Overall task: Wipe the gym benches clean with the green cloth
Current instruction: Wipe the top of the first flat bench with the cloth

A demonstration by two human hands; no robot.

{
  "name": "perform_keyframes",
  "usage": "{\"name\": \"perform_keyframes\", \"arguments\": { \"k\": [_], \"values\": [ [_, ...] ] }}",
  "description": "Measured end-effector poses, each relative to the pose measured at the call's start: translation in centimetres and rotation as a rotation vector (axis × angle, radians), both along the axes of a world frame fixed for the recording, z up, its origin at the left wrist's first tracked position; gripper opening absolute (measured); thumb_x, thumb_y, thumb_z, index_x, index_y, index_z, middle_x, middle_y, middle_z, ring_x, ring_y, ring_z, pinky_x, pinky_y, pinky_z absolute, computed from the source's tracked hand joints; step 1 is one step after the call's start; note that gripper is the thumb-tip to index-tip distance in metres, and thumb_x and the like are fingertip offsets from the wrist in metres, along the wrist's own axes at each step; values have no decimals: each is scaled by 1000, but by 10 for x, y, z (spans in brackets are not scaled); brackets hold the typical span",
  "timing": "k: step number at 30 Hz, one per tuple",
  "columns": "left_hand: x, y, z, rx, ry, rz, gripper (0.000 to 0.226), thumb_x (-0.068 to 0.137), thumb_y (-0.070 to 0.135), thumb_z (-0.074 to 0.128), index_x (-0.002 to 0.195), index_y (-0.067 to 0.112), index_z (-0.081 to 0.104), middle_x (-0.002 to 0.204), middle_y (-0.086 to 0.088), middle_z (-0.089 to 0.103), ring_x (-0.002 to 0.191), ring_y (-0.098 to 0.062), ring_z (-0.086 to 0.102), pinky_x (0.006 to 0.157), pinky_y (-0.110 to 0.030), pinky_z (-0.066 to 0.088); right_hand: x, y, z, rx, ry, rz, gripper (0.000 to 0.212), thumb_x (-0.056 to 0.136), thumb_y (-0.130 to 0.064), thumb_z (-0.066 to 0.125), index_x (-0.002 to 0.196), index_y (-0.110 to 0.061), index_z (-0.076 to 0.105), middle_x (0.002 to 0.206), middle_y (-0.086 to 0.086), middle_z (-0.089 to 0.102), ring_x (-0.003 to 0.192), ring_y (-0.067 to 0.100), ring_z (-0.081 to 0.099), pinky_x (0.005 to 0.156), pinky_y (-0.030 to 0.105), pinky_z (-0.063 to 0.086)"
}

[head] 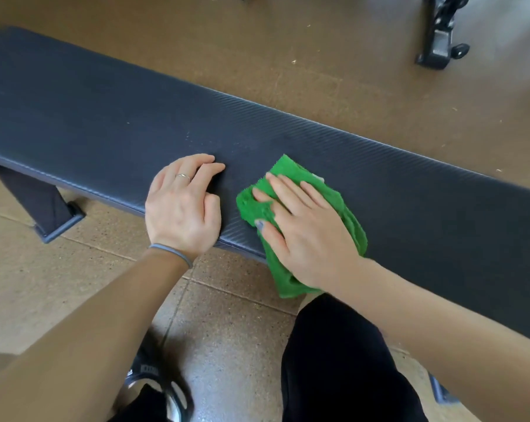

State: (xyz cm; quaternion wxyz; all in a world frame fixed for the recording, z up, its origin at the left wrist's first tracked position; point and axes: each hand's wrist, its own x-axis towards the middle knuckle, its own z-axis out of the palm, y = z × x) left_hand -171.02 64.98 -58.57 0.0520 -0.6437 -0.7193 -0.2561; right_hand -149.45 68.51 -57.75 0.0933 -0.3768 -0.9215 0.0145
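On the dark ribbed bench (pixel 111 117), right hand (pixel 306 229) flattens the crumpled green cloth (pixel 288 169); left hand (pixel 181 205) rests loosely curled.

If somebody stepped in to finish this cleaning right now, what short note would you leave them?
Right hand: flat, fingers straight, pressing the green cloth on the bench pad; the cloth's end hangs over the near edge.
Left hand: rests on the pad beside the cloth, holding nothing.
Done: wiping under way mid-bench; how much is clean cannot be told.
Left: pale specks beyond the left hand, then the rest of the pad.
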Motion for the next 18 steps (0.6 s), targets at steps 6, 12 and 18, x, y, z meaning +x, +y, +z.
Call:
{"name": "perform_keyframes", "arguments": {
  "k": [6, 12, 18],
  "values": [
    [1, -1, 2, -32, 6, -5, 48, 84, 21, 40, 124, 17, 66, 136, 0, 62, 127, -28, 54, 109, -44, 40, -36, 10, 1, -20, 52, -159, 55, 106, -41, 33, 146, -11, 56, 158, 14, 47, 147, 29, 43, 122, 49, 31],
    [-1, -1, 1, -24, -1, -1, 49, 84, 21, 41, 124, 16, 67, 135, -1, 63, 127, -29, 56, 110, -44, 40, -2, -16, 10, -45, -7, 51, 52, 107, -39, 33, 152, -18, 50, 164, 7, 40, 152, 24, 35, 124, 44, 25],
    [0, 0, 1, -20, 11, -8, 48, 82, 19, 42, 123, 14, 67, 135, -1, 63, 126, -28, 57, 109, -45, 42, -68, 76, 4, -20, 75, -109, 53, 104, -38, 33, 141, -13, 62, 155, 8, 51, 144, 27, 46, 120, 47, 32]
  ]
}}
